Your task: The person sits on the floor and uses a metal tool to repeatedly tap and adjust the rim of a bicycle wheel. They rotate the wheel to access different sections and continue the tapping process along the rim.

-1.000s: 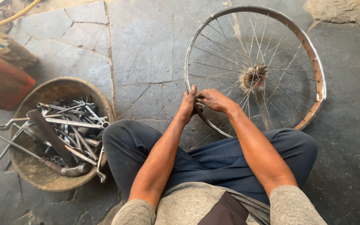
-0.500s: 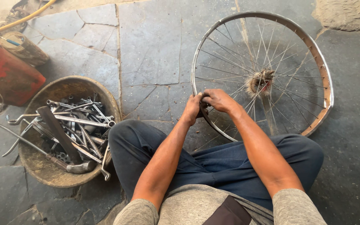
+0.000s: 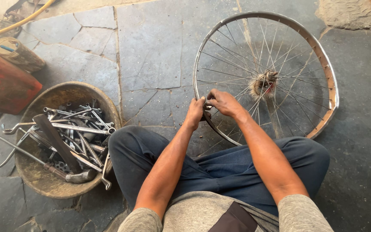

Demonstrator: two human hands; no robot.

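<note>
A bare bicycle wheel (image 3: 323,56) with a rusty metal rim and thin spokes stands tilted on the stone floor in front of my knees. Its dirty hub (image 3: 265,83) sits in the middle. My left hand (image 3: 195,112) grips the near left part of the rim. My right hand (image 3: 222,102) is closed right beside it, fingers pinched on a small dark piece at the rim where a spoke ends. What that piece is cannot be made out.
A round worn basin (image 3: 35,172) at my left knee holds several spanners, a hammer and other metal tools. A red metal container (image 3: 1,83), a wooden block (image 3: 20,53) and a yellow hose (image 3: 22,19) lie at the far left. I sit cross-legged in dark blue trousers (image 3: 220,172).
The view has shifted, so the wheel and basin sit further right in frame. Both hands stay together on the same spot of the rim.
</note>
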